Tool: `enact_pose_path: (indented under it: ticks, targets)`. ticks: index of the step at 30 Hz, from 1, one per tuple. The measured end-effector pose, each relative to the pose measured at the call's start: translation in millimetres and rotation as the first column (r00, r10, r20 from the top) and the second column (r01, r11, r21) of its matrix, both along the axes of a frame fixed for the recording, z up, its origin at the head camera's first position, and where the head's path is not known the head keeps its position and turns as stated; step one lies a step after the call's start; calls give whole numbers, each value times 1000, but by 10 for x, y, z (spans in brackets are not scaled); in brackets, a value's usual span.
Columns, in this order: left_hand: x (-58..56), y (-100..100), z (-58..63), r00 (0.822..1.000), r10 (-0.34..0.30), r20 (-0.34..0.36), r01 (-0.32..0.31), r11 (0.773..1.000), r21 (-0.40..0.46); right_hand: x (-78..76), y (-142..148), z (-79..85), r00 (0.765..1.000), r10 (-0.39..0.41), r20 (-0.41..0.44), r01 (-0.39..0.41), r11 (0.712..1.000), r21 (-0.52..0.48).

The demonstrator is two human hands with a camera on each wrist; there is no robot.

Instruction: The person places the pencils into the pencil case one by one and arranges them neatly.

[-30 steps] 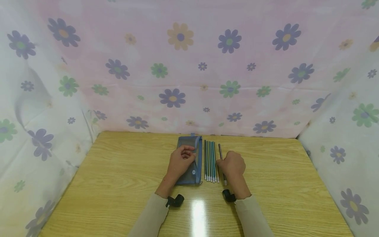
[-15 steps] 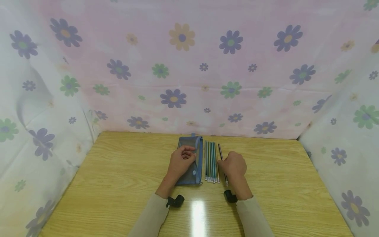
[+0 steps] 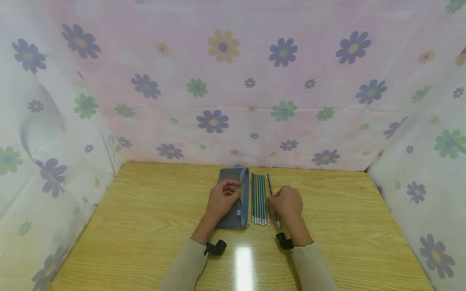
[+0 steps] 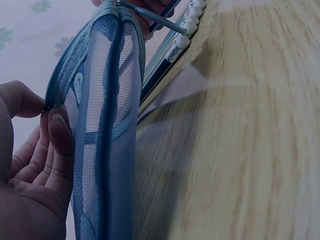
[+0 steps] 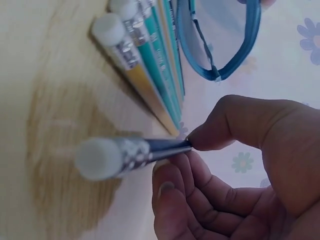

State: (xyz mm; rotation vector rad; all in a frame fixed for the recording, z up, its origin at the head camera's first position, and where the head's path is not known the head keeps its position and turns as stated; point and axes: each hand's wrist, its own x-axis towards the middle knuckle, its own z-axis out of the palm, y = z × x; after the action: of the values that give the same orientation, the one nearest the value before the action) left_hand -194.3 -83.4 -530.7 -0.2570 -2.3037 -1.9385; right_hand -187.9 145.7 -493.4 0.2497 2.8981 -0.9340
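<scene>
Pencil [image 5: 132,155] pinched in right hand [image 3: 289,202]

The right hand's thumb and fingertips meet around the dark shaft, eraser end toward the person, just right of a row of pencils [image 3: 260,198] on the wooden table [image 3: 145,210]. The left hand [image 3: 223,199] pinches an edge of the blue mesh pouch [image 4: 110,125], beside the row's left side.
</scene>
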Motion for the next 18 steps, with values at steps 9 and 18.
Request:
enact_pose_path:
  ticks: [9, 18]
  targets:
    - [-2, -1, -17, 1000, 7, 6, -7, 1000, -13, 13, -17, 15, 999, 38, -28, -40, 995, -87]
    - [-3, -4, -6, 1000, 0, 6, 0, 1000, -16, 37, -53, 56, 995, 71, -72, -81, 986, -146]
